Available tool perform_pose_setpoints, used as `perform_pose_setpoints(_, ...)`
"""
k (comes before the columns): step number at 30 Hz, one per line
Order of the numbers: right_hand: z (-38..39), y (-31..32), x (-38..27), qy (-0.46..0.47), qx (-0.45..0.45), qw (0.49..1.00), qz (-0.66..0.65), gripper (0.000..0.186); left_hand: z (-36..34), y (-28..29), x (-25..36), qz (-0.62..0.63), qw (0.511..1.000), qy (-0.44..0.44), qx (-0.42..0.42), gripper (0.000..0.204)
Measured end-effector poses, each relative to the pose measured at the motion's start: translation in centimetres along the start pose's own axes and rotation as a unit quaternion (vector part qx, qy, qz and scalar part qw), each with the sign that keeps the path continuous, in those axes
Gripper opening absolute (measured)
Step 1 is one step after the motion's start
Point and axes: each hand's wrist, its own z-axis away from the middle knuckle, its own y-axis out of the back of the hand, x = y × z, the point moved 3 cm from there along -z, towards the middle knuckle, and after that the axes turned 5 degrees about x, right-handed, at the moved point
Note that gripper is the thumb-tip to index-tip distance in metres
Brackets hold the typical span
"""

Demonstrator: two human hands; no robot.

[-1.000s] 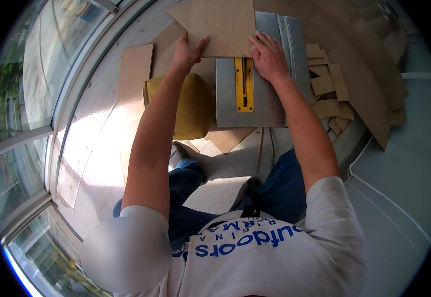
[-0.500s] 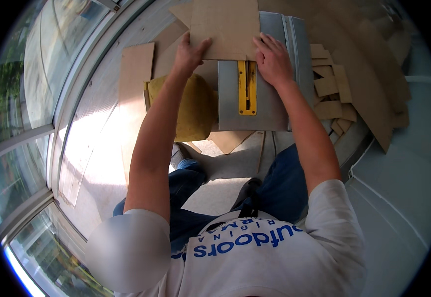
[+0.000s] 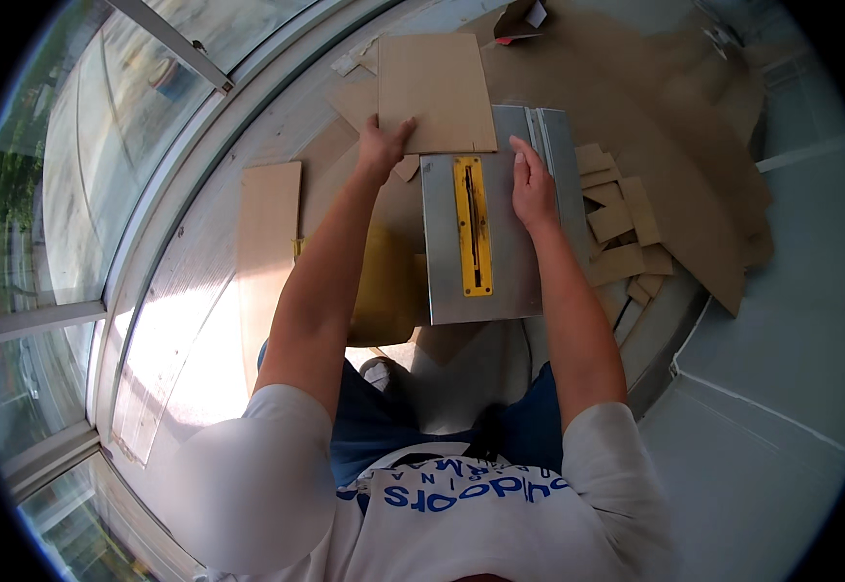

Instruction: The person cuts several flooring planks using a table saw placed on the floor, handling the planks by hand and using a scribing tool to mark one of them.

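Note:
A flat brown board [image 3: 437, 92], thin like plywood or fibreboard, lies at the far end of a grey metal saw table [image 3: 519, 262]. My left hand [image 3: 383, 147] grips its near left corner, thumb on top and fingers at the edge. The board's near side sits just beyond a yellow slotted insert [image 3: 474, 228], whose dark slot runs away from me. My right hand [image 3: 536, 189] is apart from the board, over the right part of the saw table near a metal rail [image 3: 550, 160]. Its fingers stretch forward and hold nothing.
Several small board offcuts [image 3: 621, 218] lie piled right of the saw, next to large brown sheets [image 3: 703, 233]. A rounded yellow thing [image 3: 383, 281] is at the saw's left side. Another board [image 3: 269, 233] lies on the floor by the windows [image 3: 44, 233]. A white wall panel [image 3: 762, 388] stands right.
My right hand has come off the board's near right corner and now is over the saw table. My left hand still holds the board. The whole view has shifted, showing more of the far side.

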Motion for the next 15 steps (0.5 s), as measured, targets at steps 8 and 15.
perform_pose_setpoints(8,-1.2,0.8,3.4,-0.102,0.027,0.979,-0.177,0.036,-0.9,-1.7,2.4,0.160,0.987,-0.031,-0.011,0.054)
perform_pose_setpoints(15,-3.2,2.8,-3.5,-0.047,-0.062,0.929,-0.361,0.066,6.2,-1.2,10.2,0.354,0.899,-0.255,0.029,0.042)
